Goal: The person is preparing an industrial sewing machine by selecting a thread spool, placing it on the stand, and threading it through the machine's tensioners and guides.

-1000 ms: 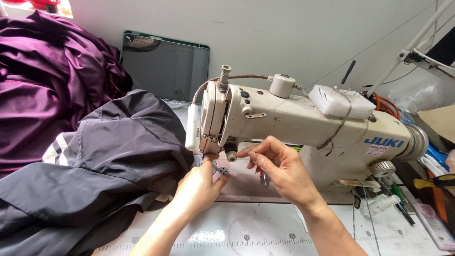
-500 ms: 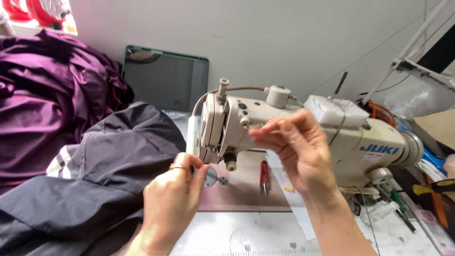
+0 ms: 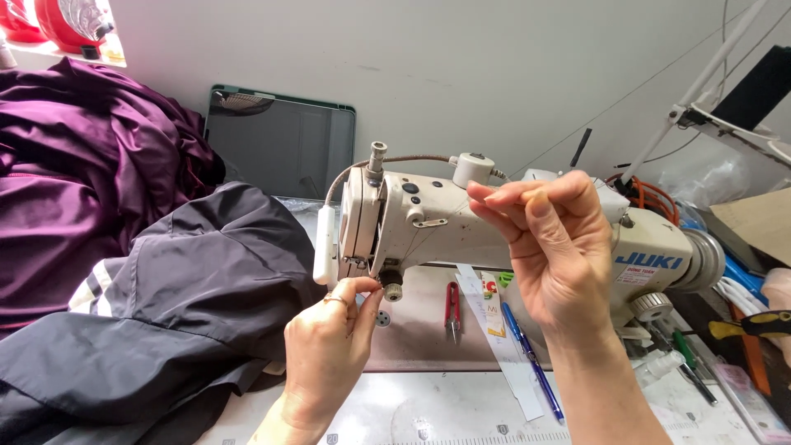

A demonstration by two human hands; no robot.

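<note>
Your left hand pinches at the needle bar area of the cream sewing machine, steadying it; your right hand, raised before the machine arm, pinches fingertips together, probably holding thread taut. A dark jacket lies left on the desk.

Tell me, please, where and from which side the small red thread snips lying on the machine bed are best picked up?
Take the red thread snips by the red handle loop at the far end, coming from above. They lie flat on the sewing machine bed, blades toward you, between the left hand and right hand.
</note>
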